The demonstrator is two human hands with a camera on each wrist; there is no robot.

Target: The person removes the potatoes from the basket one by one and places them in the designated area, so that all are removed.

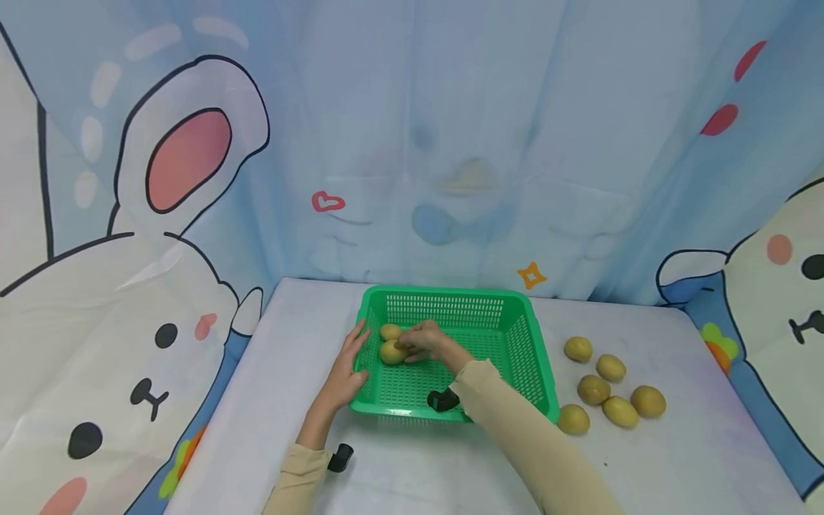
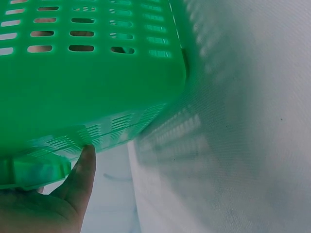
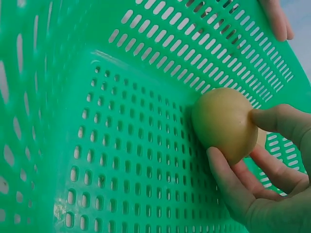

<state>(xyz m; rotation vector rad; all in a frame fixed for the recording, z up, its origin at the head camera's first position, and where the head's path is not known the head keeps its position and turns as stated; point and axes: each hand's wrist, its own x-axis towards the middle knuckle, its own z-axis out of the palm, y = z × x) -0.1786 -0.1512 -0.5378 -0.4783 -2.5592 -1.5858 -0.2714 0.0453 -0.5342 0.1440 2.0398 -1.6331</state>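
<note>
A green plastic basket [image 1: 450,415] with slotted walls stands on the table. Inside it, at the left end, my right hand [image 1: 426,342] pinches a yellowish potato [image 3: 224,121] between thumb and fingers, low over the perforated floor. A second potato [image 1: 390,331] lies just beyond it, mostly hidden behind the held one in the right wrist view. My left hand [image 1: 347,372] holds the basket's left rim. In the left wrist view one digit of that hand [image 2: 83,177] rests against the outside of the basket wall, while the other fingers are largely hidden by the rim.
Several loose potatoes [image 1: 594,390] lie on the white table to the right of the basket, one close to its near right corner. A blue curtain [image 1: 412,143] with cartoon prints hangs behind the table. Each wrist wears a small black device [image 1: 340,458].
</note>
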